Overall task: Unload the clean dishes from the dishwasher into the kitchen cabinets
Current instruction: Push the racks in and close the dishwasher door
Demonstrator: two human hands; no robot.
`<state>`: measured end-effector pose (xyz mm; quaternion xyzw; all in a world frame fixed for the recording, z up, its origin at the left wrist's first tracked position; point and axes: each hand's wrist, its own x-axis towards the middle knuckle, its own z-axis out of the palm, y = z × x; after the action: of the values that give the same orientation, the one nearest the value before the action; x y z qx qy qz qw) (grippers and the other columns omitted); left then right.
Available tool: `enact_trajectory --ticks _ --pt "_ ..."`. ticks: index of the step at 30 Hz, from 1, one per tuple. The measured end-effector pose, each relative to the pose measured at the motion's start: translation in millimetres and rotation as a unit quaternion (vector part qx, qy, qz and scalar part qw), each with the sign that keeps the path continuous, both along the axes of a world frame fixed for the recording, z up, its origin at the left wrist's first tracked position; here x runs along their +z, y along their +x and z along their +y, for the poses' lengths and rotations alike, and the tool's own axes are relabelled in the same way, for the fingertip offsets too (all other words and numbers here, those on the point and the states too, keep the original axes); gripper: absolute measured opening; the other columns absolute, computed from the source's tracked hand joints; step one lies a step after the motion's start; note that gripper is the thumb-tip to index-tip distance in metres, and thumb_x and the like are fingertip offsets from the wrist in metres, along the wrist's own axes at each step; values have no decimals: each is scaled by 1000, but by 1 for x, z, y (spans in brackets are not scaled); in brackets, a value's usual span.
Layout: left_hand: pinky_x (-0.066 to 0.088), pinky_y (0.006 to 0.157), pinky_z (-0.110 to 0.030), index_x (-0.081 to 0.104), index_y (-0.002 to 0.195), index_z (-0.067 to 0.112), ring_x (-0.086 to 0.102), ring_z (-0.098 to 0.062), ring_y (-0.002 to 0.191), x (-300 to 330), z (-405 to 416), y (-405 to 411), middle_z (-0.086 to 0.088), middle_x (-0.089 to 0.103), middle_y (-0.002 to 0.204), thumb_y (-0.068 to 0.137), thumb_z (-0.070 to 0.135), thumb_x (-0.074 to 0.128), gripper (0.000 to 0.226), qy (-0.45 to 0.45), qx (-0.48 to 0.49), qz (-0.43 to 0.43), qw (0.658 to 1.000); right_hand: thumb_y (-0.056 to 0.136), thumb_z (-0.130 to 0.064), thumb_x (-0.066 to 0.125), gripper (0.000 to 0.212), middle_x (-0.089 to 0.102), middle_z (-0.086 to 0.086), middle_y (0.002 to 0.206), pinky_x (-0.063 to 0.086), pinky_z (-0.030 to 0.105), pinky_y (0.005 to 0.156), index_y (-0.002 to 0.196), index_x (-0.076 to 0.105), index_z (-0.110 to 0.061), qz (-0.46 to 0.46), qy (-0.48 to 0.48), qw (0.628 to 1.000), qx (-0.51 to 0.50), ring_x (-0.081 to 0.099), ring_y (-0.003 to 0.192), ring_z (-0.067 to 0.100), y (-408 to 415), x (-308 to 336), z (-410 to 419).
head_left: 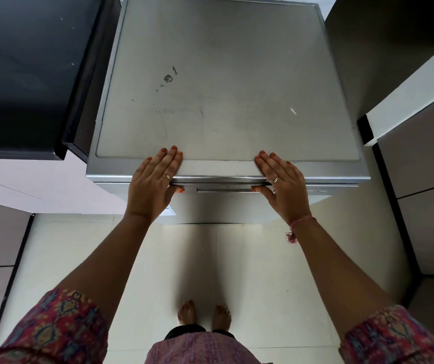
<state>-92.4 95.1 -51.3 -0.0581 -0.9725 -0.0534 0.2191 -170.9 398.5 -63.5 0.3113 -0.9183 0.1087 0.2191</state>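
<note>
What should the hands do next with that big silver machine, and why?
Probably pull the top edge of the dishwasher door toward the body and lower it. Both hands rest at the front edge of the dishwasher top, the left hand and right hand with thumbs hooked under the lip. The door looks shut, so no dishes can come out yet.

I see a silver dishwasher (226,82), black counter (18,74) left, cream floor (250,258), pink patterned sleeves (52,329), orange nails (174,147), pink wrist thread (300,223).
</note>
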Motion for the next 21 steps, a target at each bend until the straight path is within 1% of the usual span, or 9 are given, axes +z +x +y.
enact_trajectory --ticks 5,9,12,17,21 --pt "41 102 -40 55 133 10 51 -24 127 -6 2 -4 -5 53 138 85 36 68 56 11 9 22 1000 86 -31 69 51 54 1 138 32 33 107 133 56 -14 35 -12 999 -11 51 128 20 -2 -6 -1" --pt "37 103 -38 54 134 11 51 -24 128 -7 0 -3 -4 53 139 85 36 67 56 9 11 18 1000 89 -35 66 50 53 -1 139 31 31 107 134 55 -16 36 -15 999 -12 49 129 17 -2 -9 -1" --pt "38 104 -39 53 135 11 50 -24 128 -6 2 -3 -5 52 140 85 33 69 57 14 14 8 1000 87 -34 68 51 53 -2 139 31 31 107 134 55 -17 32 -17 999 -12 49 129 17 -2 -8 -1" --pt "37 105 -42 50 137 10 48 -27 131 1 5 -1 -6 49 142 81 30 71 63 34 22 -40 998 83 -31 72 55 55 1 137 30 30 107 133 56 -15 16 -29 999 -9 51 128 19 -1 -3 -3" --pt "27 112 -43 40 143 11 35 -26 139 9 12 1 -6 39 149 79 26 72 73 53 48 -105 992 78 -27 75 58 55 1 138 30 33 106 132 57 -15 -45 -47 997 -33 51 129 20 5 7 -8"
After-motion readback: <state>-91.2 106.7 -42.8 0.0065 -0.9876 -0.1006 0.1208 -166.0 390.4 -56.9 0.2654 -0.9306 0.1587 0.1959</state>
